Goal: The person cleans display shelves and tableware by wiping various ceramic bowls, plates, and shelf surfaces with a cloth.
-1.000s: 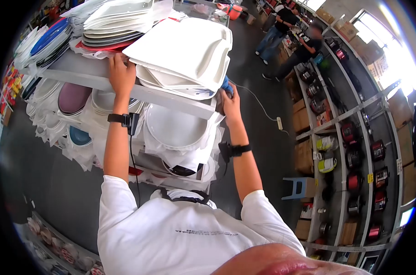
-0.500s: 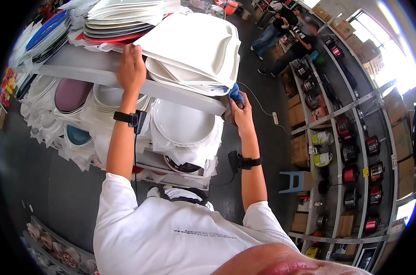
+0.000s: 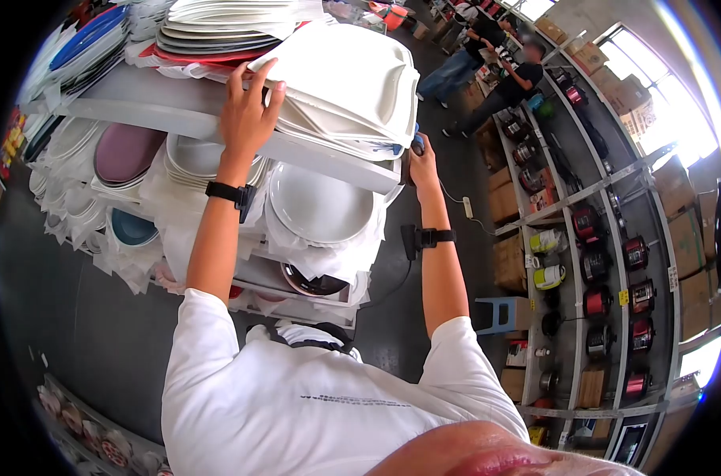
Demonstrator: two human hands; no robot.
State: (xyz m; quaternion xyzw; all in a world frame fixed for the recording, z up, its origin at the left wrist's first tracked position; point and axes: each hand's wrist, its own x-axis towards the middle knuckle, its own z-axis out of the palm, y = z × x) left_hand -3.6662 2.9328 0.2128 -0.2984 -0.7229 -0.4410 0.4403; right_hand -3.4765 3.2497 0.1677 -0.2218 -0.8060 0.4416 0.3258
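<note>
White rectangular plates [image 3: 344, 71] are stacked at the right end of the top shelf [image 3: 162, 117]. My left hand [image 3: 248, 115] is at the left edge of this stack, its fingers spread and the fingertips at the rim of the upper plates. At the shelf's right end, my right hand [image 3: 425, 165] is closed around a cloth, of which a blue and dark part [image 3: 417, 144] shows. Between the shelf edge and the palm, the rest of that cloth is hidden.
Left of the stack stand more white plates [image 3: 225, 17] and blue plates [image 3: 90, 36]. Oval plates [image 3: 321, 202] lie on the shelf below. Pots [image 3: 597, 301] line the right-hand rack, with a blue stool [image 3: 499, 315] beside it. Two people [image 3: 523, 75] stand at the far end.
My left hand has shifted right and spread its fingers along the plate stack. My right hand has moved slightly up and right with the cloth, less of which now shows.
</note>
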